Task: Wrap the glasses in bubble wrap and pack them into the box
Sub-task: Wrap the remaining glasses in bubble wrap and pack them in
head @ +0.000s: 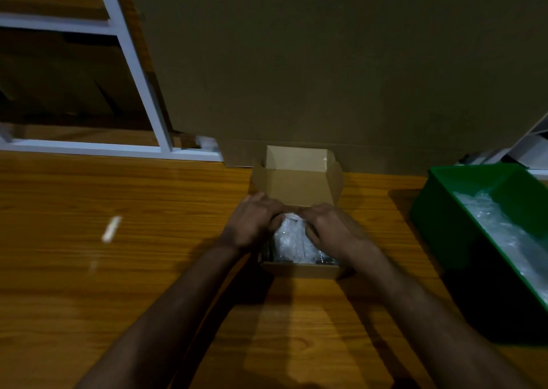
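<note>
Bubble-wrapped glass (292, 240) sits low inside the open cardboard box (299, 270) on the wooden bench (148, 270). Left hand (252, 222) and right hand (332, 231) both curl onto the wrap's top, their grip pinching it from either side. Pressing evenly and gently, keeping the loose wrap tucked under, should seat it snugly. More bubble wrap (504, 234) waits in the green bin (444, 210) on the right.

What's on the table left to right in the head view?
White stick → left hand → bubble-wrapped bundle in the box → right hand → green bin.
</note>
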{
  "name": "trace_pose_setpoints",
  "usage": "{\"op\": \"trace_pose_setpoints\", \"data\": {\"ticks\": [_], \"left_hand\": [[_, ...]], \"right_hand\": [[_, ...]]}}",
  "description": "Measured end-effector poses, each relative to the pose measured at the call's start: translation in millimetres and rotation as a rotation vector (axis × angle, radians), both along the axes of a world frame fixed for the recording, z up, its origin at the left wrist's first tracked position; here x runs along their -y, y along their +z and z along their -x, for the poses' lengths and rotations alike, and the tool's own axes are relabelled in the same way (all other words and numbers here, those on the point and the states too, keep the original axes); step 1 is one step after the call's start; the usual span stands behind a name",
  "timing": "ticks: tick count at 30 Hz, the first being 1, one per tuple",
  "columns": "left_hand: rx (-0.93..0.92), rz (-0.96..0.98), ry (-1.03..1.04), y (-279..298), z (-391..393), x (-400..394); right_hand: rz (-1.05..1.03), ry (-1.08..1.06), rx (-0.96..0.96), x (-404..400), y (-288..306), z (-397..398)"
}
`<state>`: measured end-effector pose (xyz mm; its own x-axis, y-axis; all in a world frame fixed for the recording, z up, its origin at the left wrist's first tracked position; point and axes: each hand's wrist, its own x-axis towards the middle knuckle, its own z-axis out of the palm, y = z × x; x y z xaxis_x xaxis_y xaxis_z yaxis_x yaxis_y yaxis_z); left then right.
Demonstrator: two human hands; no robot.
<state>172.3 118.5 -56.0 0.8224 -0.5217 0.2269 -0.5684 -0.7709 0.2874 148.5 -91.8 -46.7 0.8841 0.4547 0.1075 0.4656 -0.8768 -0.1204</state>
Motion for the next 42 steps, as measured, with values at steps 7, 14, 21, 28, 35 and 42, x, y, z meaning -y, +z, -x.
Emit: {"op": "trace_pose_setpoints", "data": {"ticks": [7, 14, 21, 28, 35, 42], "left_hand": [[-0.125, -0.094, 0.108, 13, 1, 18], [-0.054, -0.208, 0.137, 2, 8, 26], [-0.028, -0.226, 0.223, 5, 11, 32], [0.061, -0.097, 0.308, 0, 21, 24], [0.003, -0.079, 0.339, 7, 31, 18], [-0.077, -0.149, 0.314, 10, 38, 19]], "right_hand": [[-0.141, -0.136, 0.057, -5, -12, 8], [-0.069, -0.283, 0.206, -4, -8, 13], [-0.106, -0.363, 0.183, -12, -6, 19], [-0.02, -0.321, 0.163, -8, -6, 25], [0.01, -0.277, 0.11, -8, -3, 29], [0.0, -0.199, 0.175, -7, 0, 37]]}}
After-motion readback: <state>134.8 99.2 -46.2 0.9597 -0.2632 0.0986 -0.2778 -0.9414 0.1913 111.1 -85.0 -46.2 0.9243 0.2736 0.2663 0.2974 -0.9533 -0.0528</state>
